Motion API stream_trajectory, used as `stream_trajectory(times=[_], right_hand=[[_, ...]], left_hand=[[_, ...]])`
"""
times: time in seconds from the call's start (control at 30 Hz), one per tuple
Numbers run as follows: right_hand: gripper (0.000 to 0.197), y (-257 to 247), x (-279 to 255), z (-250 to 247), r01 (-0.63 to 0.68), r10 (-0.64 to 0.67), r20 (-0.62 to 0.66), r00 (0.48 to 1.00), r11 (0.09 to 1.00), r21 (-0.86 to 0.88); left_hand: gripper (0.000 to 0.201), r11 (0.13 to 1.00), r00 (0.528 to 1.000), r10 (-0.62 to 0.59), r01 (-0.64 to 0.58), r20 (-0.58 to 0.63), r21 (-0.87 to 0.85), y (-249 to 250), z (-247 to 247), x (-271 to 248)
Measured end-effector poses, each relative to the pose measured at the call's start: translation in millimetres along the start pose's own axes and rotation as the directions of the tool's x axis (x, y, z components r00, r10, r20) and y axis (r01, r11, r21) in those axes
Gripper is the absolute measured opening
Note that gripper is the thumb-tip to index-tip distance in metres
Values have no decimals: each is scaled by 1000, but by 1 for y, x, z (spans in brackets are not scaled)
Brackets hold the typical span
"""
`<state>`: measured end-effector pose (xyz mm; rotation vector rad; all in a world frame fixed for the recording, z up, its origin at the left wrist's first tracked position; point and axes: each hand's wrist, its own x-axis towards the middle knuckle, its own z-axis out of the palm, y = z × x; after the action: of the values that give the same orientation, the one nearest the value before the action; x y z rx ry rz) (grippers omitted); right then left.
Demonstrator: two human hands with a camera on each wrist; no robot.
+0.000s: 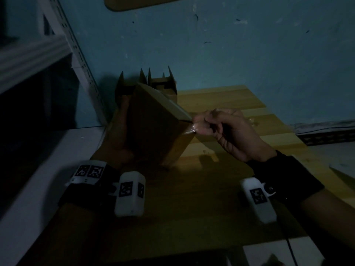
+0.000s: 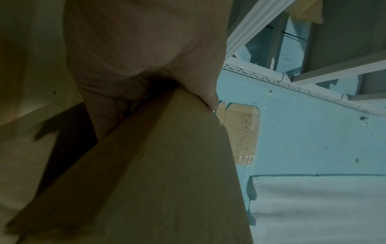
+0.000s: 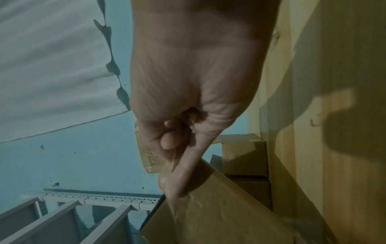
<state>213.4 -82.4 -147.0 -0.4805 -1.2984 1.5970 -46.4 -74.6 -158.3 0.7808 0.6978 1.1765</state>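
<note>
A brown cardboard box (image 1: 153,123) stands tilted on one edge on the wooden table (image 1: 240,169). My left hand (image 1: 123,131) grips its left side, and in the left wrist view the palm (image 2: 135,49) wraps over the box's edge (image 2: 167,165). My right hand (image 1: 199,127) is at the box's right corner and pinches a strip of clear tape (image 1: 189,130) between thumb and fingers. In the right wrist view the fingertips (image 3: 171,189) hold the glossy tape (image 3: 188,204), which is stuck across the box face (image 3: 229,219).
Open cardboard boxes (image 1: 163,83) stand behind against the blue wall. A white metal shelf rack (image 1: 38,54) rises at the left beside a white ledge (image 1: 48,160). A cardboard label (image 2: 242,132) is taped to the wall. The scene is dim.
</note>
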Motion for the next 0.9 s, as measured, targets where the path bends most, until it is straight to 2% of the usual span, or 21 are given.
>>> stream_trajectory(times=[0.07, 0.13, 0.2, 0.3, 0.33, 0.43, 0.53, 0.6, 0.67, 0.8, 0.9], right_hand=[[27, 1, 2, -3, -57, 57, -4, 998, 998, 15], [20, 2, 3, -6, -93, 93, 1, 996, 996, 13], [24, 3, 4, -5, -100, 100, -4, 995, 995, -17], [39, 4, 3, -2, -49, 44, -35, 998, 986, -156], [36, 4, 3, -2, -38, 30, -45, 999, 982, -186], [14, 5, 4, -6, -11, -6, -75, 997, 974, -226], [22, 7, 3, -9, 28, -65, -85, 994, 923, -383], [28, 9, 2, -8, 40, -73, -56, 996, 891, -452], [26, 10, 1, -5, 68, -100, -37, 994, 867, -494], [26, 8, 1, -7, 129, -172, -41, 984, 857, -498], [29, 6, 1, -11, 176, -195, -2, 981, 890, -420]], left_hand=[[71, 1000, 1000, -2, 2, -10, 21, 0, -3, 1], [68, 999, 999, 6, -5, -32, 40, 1, -4, 0], [66, 998, 999, 13, -9, -52, 59, 0, -3, -1], [68, 999, 998, -6, 9, -63, 47, -2, 1, -1], [69, 999, 998, -4, 6, -56, 36, -4, 3, -1], [66, 1000, 999, 0, -1, -51, -11, -3, 6, -2], [66, 1000, 999, 1, -2, -35, -5, -1, 4, -2], [66, 1000, 998, 11, -9, -67, 25, -2, 5, -1], [66, 1000, 995, 3, 0, -102, 30, -3, 5, -1], [68, 1000, 997, 11, -10, -81, 21, -2, 6, -1], [66, 1000, 996, 15, -15, -87, 7, -2, 4, 1]])
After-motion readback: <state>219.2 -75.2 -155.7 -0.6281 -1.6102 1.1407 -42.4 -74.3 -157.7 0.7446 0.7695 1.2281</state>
